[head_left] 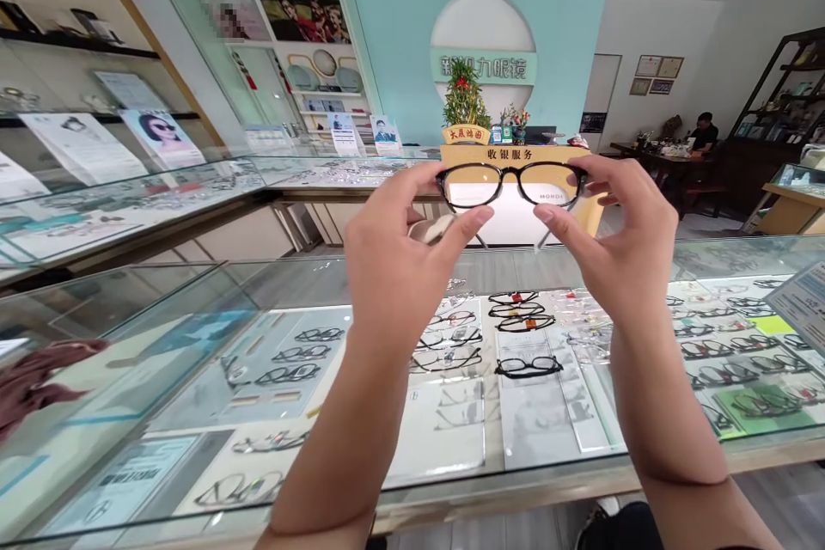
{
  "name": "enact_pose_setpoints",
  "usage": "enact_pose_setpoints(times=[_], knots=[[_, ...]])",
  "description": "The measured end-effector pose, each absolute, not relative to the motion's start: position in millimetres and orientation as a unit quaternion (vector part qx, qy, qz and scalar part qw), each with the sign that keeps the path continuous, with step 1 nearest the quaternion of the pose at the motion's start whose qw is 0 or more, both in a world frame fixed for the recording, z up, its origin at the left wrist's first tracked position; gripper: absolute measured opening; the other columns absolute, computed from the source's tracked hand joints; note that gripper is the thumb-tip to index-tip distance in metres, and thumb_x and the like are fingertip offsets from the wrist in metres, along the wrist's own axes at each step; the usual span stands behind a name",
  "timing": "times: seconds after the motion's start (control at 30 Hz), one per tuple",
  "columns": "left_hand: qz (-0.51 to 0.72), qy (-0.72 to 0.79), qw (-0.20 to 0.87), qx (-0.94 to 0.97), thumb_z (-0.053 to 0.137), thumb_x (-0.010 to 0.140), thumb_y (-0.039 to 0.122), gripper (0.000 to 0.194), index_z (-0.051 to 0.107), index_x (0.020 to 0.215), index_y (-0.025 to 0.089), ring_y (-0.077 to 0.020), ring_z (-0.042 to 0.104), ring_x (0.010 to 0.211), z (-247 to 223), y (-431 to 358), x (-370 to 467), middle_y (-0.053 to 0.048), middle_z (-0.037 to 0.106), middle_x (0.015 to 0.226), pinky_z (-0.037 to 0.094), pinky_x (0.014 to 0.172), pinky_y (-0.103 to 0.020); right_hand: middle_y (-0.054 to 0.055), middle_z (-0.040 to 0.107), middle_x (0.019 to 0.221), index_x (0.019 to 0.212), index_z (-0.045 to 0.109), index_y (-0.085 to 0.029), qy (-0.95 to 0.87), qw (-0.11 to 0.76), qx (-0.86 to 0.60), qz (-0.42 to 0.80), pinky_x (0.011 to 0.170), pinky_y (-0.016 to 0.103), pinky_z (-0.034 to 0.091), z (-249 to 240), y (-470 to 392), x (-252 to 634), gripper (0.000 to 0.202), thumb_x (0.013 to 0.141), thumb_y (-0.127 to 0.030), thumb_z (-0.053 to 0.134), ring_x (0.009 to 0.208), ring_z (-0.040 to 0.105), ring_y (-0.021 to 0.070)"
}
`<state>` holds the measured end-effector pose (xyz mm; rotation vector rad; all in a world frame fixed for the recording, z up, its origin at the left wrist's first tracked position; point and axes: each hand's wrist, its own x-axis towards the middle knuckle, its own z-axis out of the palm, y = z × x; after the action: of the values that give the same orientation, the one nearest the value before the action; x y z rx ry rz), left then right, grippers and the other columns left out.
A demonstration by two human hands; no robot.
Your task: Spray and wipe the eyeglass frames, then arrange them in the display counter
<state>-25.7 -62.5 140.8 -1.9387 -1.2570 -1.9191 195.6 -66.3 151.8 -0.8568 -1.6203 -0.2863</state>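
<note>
Black-rimmed eyeglasses [509, 174] hang level between my hands, above the glass display counter [451, 514]. My left hand [396, 253] and right hand [638, 253] each pinch an outer end, thumb low, fingers curled behind — probably so the lenses' middles are free of skin. Something pale, maybe cloth [430, 229], sits tucked in my left palm. Below, more frames [528, 367] lie in rows, presumably so each shows separately.

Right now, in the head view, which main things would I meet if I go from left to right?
Dark red cloth, left hand, held black-framed glasses, right hand, seated person in the background, dark shelf unit.
</note>
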Motion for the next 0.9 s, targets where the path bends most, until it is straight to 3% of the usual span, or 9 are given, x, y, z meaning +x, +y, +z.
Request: enact_pose_setpoints(times=[0.2,0.4,0.6,0.77,0.9], knots=[[-0.636,-0.422,0.073,-0.642,0.085,0.087,0.064,0.052,0.078,0.127,0.030,-0.0307,0.077,0.105,145.4,-75.0,-33.2,-0.003,0.083,0.120,0.065,0.077,-0.046,0.007,0.078,0.114,0.125,0.075,-0.030,-0.713,0.587,-0.371,-0.101,0.092,0.047,0.061,155.0,-79.4,194.0,0.039,0.092,-0.047,0.085,0.102,0.072,0.0275],[-0.639,-0.427,0.067,-0.636,0.085,0.088,0.061,0.046,0.078,0.125,0.035,-0.0279,0.076,0.103,147.9,-82.4,-34.8,-0.001,0.082,0.120,0.061,0.070,-0.041,0.006,0.080,0.116,0.125,0.077,-0.031,-0.723,0.584,-0.358,-0.082,0.089,0.046,0.063,155.3,-80.7,194.9,0.036,0.093,-0.047,0.084,0.100,0.073,0.0265],[-0.634,-0.456,0.056,-0.622,0.092,0.083,0.054,0.052,0.080,0.127,0.028,-0.0171,0.064,0.074,149.6,-82.4,-34.0,-0.004,0.084,0.115,0.056,0.067,-0.038,0.006,0.080,0.118,0.126,0.077,-0.033,-0.719,0.586,-0.369,-0.059,0.090,0.047,0.063,157.0,-79.7,195.0,0.036,0.094,-0.048,0.083,0.103,0.074,0.0276],[-0.652,-0.435,0.060,-0.618,0.092,0.082,0.053,0.043,0.082,0.118,0.030,-0.0220,0.073,0.086,151.1,-80.3,-32.1,-0.003,0.085,0.113,0.058,0.070,-0.039,0.007,0.081,0.116,0.124,0.078,-0.029,-0.717,0.591,-0.367,-0.044,0.085,0.045,0.063,157.3,-77.8,196.5,0.037,0.092,-0.046,0.084,0.099,0.074,0.0262],[-0.658,-0.423,0.070,-0.619,0.092,0.083,0.054,0.042,0.078,0.116,0.031,-0.0250,0.075,0.094,151.3,-81.7,-28.5,-0.003,0.083,0.117,0.058,0.070,-0.041,0.006,0.080,0.117,0.128,0.078,-0.033,-0.725,0.577,-0.374,-0.040,0.087,0.046,0.064,156.6,-76.3,201.0,0.037,0.095,-0.049,0.081,0.103,0.074,0.0273]])
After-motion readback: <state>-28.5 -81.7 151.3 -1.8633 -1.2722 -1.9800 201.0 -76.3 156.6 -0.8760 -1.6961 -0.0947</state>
